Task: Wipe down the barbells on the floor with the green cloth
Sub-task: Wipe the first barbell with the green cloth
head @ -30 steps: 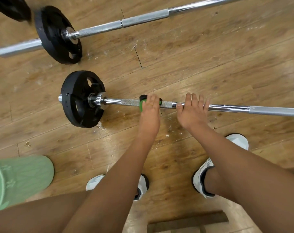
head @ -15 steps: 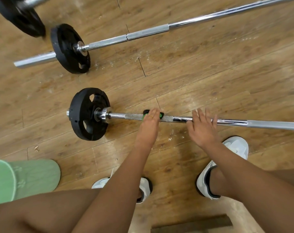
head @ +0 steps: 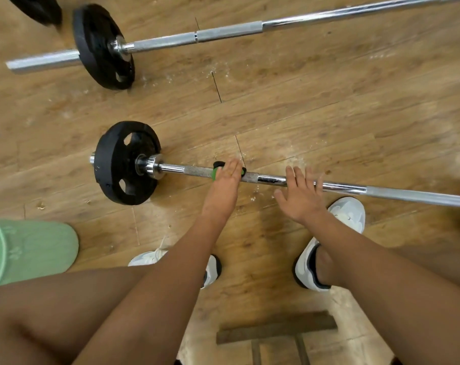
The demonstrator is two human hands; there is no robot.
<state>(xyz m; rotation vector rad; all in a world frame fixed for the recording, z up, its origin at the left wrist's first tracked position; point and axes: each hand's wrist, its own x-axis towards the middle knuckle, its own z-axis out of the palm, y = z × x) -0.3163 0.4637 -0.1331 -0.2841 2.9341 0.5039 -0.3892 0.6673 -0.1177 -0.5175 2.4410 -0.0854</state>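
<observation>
Two barbells: both flat on the floor (head: 329, 114); near bar (head: 397, 194) right under the hands, far bar (head: 223, 34) well apart up top, nobody on it.
Cloth (head: 215, 172): green, wrapped round the near bar's knurled stretch, between plate and right hand; mostly hidden under the left hand, only edges peeking out either side.
Left hand (head: 225, 187): clamped over the cloth, fingers curled round bar and cloth together. Likely so the full round of steel gets rubbed, not just the top.
Right hand (head: 300, 197): fingers straight and spread, laid across the smooth chrome just beside the left, holding nothing. Probably there to stop the bar rolling under the rubbing; tips blurred, so firm contact hard to confirm.
Plate (head: 126, 162): black, upright on the near bar's left end, seemingly propping the shaft off the boards, so room for fingers to wrap underneath.
Stance: crouched, shoes (head: 347, 214) planted behind the bar, arms reaching forward and down, close in for pressure.
Step in hand: by the look of it, working the knurl near the collar (head: 152, 165).
Left to do: apparently the long right run of the near bar, then the far bar.
Watch for: bar rolling away; cloth snagging on the knurl.
</observation>
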